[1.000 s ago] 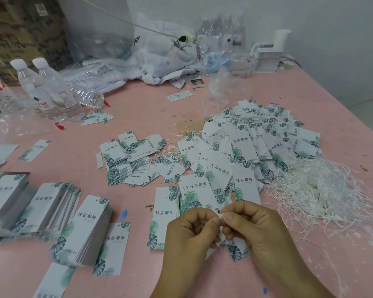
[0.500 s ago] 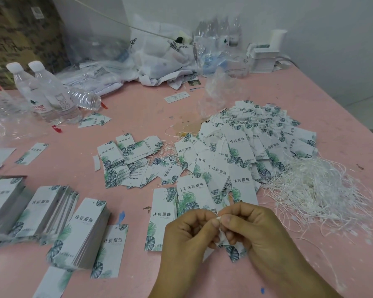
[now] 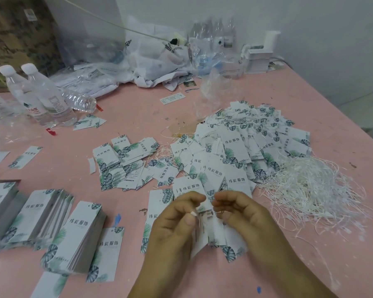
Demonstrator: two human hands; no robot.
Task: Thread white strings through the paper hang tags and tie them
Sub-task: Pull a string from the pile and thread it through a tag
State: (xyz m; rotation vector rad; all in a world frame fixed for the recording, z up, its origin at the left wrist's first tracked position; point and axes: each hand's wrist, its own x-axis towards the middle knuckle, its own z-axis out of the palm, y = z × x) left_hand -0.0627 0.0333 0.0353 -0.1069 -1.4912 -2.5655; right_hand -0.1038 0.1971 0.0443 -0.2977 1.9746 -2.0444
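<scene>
At the near edge of a pink worktop [image 3: 138, 117], a person's left hand [image 3: 174, 229] and right hand [image 3: 243, 218] work over a small bunch of paper hang tags [image 3: 211, 231] held between them. The left fingers [image 3: 190, 219] curl and pinch what appears to be a white string end [image 3: 193, 212] just above the tags, while the right fingers [image 3: 222, 204] curl in close opposite; whether they hold string or tag is too blurred to tell. The tags look light, thin and fairly stiff, best held near the punched top end. The string, judging by the loose white tangle [image 3: 310, 190] at right, is limp, fine and likely slippery, so a fingertip pinch near its end should serve best. Strung tags [image 3: 246, 143] heap at centre right, and 2 neat stacks [image 3: 78, 235] wait at near left.
</scene>
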